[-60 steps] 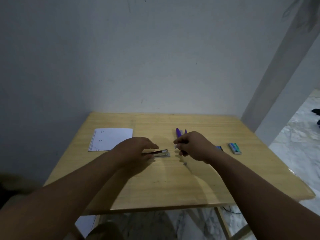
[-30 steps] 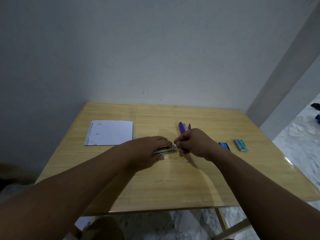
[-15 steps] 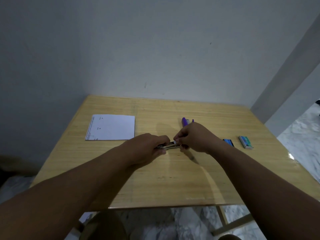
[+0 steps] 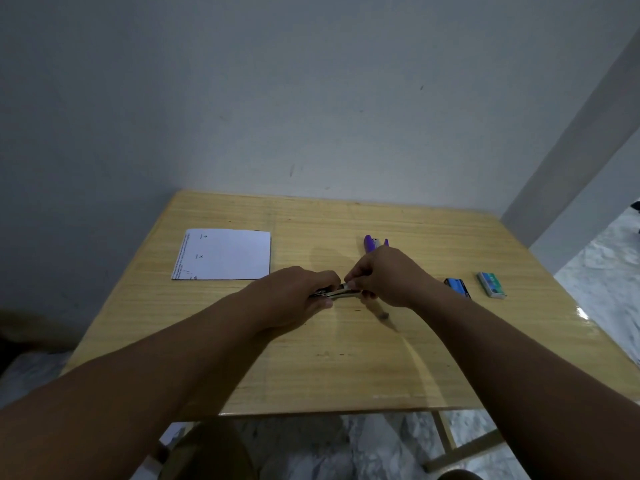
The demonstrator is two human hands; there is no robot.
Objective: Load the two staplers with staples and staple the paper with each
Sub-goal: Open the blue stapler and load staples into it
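**Hands meet over a small stapler**

The left hand (image 4: 294, 299) gripped a metal stapler (image 4: 334, 292) at mid-table (image 4: 346, 375); the right hand (image 4: 384, 277) pinched at its front end; the purple stapler (image 4: 370, 243) lay just behind; the paper (image 4: 225, 254) lay to the left.

table (image 4: 346, 375) | paper (image 4: 225, 254) | purple stapler (image 4: 370, 243) | two staple boxes (image 4: 491, 285)
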